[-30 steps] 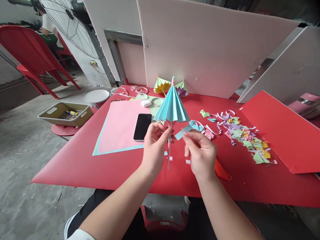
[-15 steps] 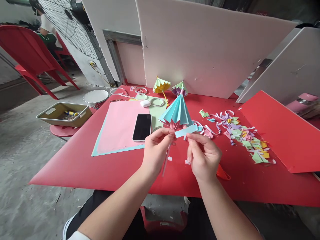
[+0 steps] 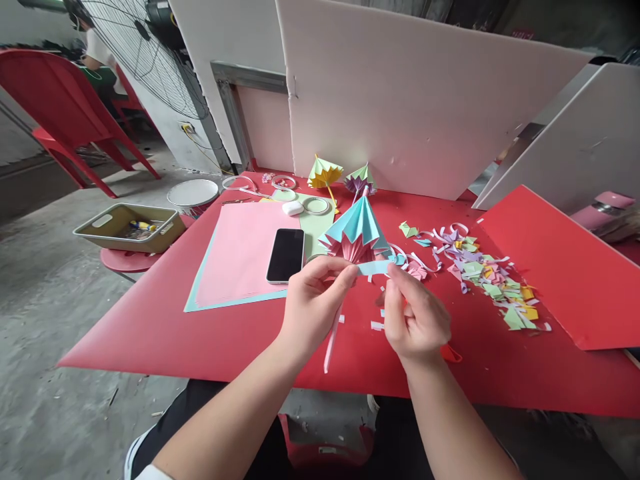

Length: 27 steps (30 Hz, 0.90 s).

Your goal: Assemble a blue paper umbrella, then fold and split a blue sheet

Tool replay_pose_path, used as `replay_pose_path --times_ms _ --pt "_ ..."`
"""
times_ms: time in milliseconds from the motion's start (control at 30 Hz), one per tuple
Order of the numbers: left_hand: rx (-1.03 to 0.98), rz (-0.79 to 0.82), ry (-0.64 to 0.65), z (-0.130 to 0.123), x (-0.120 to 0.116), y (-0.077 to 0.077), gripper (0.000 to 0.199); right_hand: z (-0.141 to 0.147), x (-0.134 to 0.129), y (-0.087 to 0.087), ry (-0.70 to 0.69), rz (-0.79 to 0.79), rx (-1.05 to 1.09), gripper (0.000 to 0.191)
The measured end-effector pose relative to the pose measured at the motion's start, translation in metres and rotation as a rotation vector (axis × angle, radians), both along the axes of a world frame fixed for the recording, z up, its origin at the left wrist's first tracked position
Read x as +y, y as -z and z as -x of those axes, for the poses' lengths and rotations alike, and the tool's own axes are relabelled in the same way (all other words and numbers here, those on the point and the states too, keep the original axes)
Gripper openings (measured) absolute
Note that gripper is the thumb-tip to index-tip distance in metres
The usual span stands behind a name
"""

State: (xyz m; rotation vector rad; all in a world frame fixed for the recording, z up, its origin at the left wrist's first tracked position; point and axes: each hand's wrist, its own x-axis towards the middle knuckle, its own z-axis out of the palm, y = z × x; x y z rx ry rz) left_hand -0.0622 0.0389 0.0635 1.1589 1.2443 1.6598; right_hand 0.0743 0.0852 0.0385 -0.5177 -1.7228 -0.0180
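A light blue paper strip (image 3: 374, 267) is stretched between my two hands. My left hand (image 3: 317, 300) pinches its left end, with a thin pink stick (image 3: 331, 343) slanting down below the fingers. My right hand (image 3: 417, 310) has closed fingertips on the strip's right end. Just beyond the fingers is a small pleated paper umbrella, its canopy blue (image 3: 356, 223) on top and its underside pink (image 3: 353, 249). Small white pieces (image 3: 377, 326) lie on the red table (image 3: 210, 343) between the hands.
Pink sheets (image 3: 245, 253), a black phone (image 3: 285, 256) and a tape roll (image 3: 315, 205) are at the left. Two finished umbrellas (image 3: 325, 175) stand at the back. Paper scraps (image 3: 480, 267) and a red board (image 3: 565, 273) occupy the right. A basket (image 3: 130, 230) sits on a stool.
The strip has turned from slanted to nearly level, and my right hand has shifted slightly right and down. The umbrella's pink underside shows more, and its stick extends lower.
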Motion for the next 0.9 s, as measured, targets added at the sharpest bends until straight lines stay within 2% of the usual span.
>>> replay_pose_path --times_ms 67,133,200,267,367,467,567,667,800,900 --pt "0.105 -0.037 -0.058 0.002 -0.002 -0.001 0.013 -0.008 0.003 -0.002 0.071 -0.036 0.027 0.056" --pt "0.214 -0.1 -0.132 0.004 -0.004 -0.003 0.01 -0.014 0.002 -0.008 0.098 0.032 0.141 0.044" --pt "0.31 -0.178 -0.198 0.005 -0.006 -0.005 0.006 -0.017 -0.002 -0.015 0.07 0.186 0.205 0.027" --pt "0.368 -0.228 -0.218 0.005 -0.008 -0.007 0.005 -0.015 -0.008 -0.023 0.0 0.411 0.189 0.016" --pt "0.401 -0.24 -0.184 0.004 -0.01 -0.007 0.006 -0.011 -0.012 -0.032 -0.145 0.712 0.177 0.016" --pt "0.424 -0.254 -0.176 0.002 -0.01 -0.008 0.007 -0.01 -0.011 -0.037 -0.242 0.831 0.215 0.013" --pt "0.443 -0.278 -0.188 0.001 -0.009 -0.007 0.007 -0.012 -0.012 -0.04 -0.259 0.834 0.211 0.006" --pt "0.422 -0.307 -0.157 0.0 -0.01 -0.006 0.012 -0.014 -0.017 -0.044 -0.188 0.736 0.15 0.004" --pt "0.282 -0.288 -0.024 -0.001 -0.013 -0.005 0.02 -0.016 -0.025 -0.05 -0.079 0.562 0.175 0.007" --pt "0.131 -0.241 -0.016 0.001 -0.015 -0.007 0.014 -0.019 -0.03 -0.057 -0.033 0.439 0.284 0.009"
